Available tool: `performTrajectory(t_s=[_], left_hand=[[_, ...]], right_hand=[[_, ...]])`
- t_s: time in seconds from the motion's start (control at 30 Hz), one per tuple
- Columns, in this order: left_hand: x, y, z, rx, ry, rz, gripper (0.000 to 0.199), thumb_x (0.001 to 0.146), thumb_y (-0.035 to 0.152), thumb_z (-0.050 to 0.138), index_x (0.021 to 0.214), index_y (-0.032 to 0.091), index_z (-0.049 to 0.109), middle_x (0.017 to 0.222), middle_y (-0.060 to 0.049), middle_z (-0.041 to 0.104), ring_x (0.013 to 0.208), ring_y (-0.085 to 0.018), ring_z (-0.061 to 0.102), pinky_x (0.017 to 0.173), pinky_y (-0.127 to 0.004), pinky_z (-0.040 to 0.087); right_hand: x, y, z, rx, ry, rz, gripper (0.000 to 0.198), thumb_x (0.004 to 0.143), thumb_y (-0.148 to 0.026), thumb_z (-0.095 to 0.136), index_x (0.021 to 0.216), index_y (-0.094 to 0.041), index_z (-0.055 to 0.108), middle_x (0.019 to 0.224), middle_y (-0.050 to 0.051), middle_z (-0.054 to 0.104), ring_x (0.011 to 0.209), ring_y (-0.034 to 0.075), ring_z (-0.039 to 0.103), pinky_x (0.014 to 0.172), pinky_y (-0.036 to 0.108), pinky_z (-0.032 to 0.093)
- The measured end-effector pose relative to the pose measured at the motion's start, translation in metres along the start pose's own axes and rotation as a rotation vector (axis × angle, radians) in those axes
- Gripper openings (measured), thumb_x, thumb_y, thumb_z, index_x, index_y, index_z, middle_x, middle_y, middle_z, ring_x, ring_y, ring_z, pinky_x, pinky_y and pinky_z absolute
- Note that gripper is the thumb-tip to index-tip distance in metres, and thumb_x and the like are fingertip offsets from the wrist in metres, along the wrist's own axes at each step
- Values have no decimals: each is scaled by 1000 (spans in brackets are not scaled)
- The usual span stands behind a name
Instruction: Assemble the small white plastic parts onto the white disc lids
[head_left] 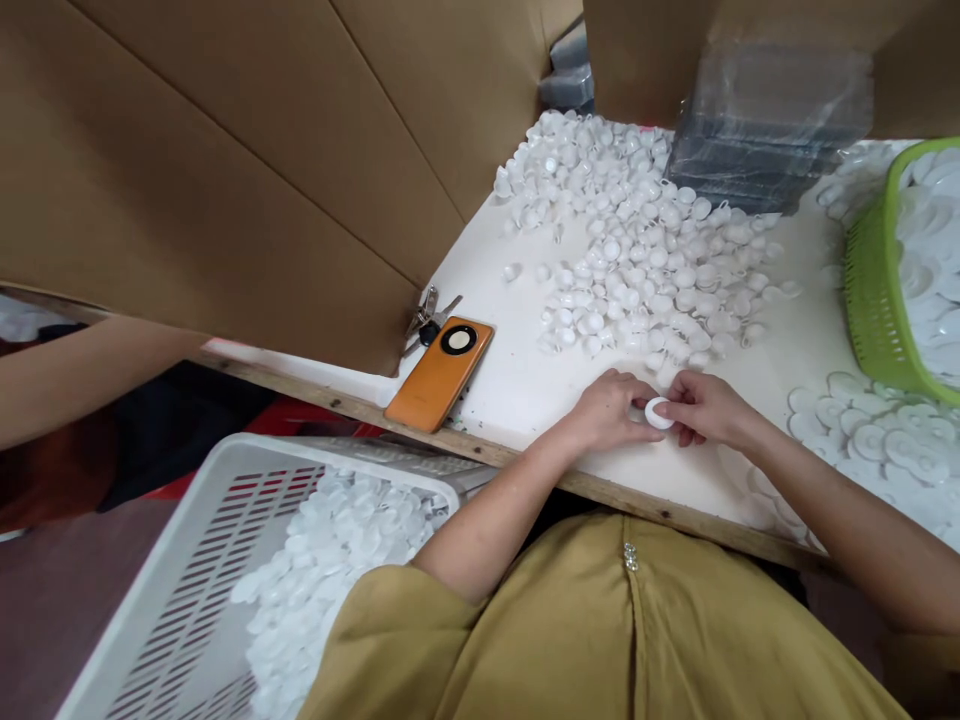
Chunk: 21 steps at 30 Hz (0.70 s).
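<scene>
My left hand (611,410) and my right hand (705,408) meet over the white table (517,385) near its front edge. Together they pinch one small white plastic cap (658,412) between their fingertips. Just beyond them lies a wide heap of small white plastic caps (637,250). Flat white plastic discs (870,440) are spread on the table to the right of my right hand.
An orange phone (441,372) and keys (426,320) lie at the table's left. A green basket (877,290) of white discs stands at right, stacked clear trays (757,130) at the back. Cardboard walls (225,170) rise on the left. A white crate (202,580) of white parts sits below. Another person's arm (67,370) is at far left.
</scene>
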<state>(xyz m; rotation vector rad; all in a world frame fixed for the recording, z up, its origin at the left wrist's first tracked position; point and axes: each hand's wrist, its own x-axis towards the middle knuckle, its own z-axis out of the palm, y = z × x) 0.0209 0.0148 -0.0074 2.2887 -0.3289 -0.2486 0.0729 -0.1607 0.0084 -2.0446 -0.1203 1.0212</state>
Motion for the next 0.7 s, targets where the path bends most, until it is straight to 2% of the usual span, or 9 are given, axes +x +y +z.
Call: performTrajectory(t_s=[0.17,0.3,0.37,0.43,0.57,0.63,0.7], left_hand=[[15,10,-14,116,-168,-172,36,68,44,72,93,20,63,85,1,67,78,-17,59,61,-25,39],[31,19,-20,255,-314,-231,40,66,46,71,96,21,61,84,0,66,73,-18,59,58,-25,38],[33,22,-20,283,-338,-230,39,66,45,71,95,21,61,84,0,65,73,-19,59,58,-25,38],[28,24,-18,254,-301,-187,34,68,40,71,94,21,61,84,0,64,77,-19,59,61,-25,39],[-9,27,-12,-4,-79,-111,23,70,28,69,88,20,58,83,1,58,79,-15,55,67,-23,40],[-42,28,-16,-175,-23,-146,21,73,27,66,87,19,54,78,3,55,73,-13,52,65,-22,40],[-85,27,-29,-288,10,-203,23,75,29,64,91,19,51,77,4,53,70,-11,49,63,-21,39]], right_hand=[[3,-8,-2,-32,-43,54,24,84,-21,65,74,-20,44,50,-3,59,38,12,57,33,16,36],[6,-10,-3,-57,-66,62,20,84,-17,62,75,-19,45,50,-1,60,39,14,58,32,18,34],[6,-9,-4,-68,-78,53,18,85,-17,61,76,-19,45,51,-1,60,39,14,58,33,18,35],[4,-4,-1,-63,-58,9,17,85,-17,59,77,-19,44,52,-2,60,39,14,57,34,19,37],[-7,3,17,43,-34,-190,17,83,-20,59,78,-20,43,53,-5,58,40,12,56,38,19,40],[-20,-2,30,109,-129,-312,17,83,-27,60,78,-20,45,58,-5,58,44,12,57,41,20,42],[-36,-14,37,117,-218,-445,18,82,-34,61,81,-20,50,68,-3,60,51,12,59,47,22,45]])
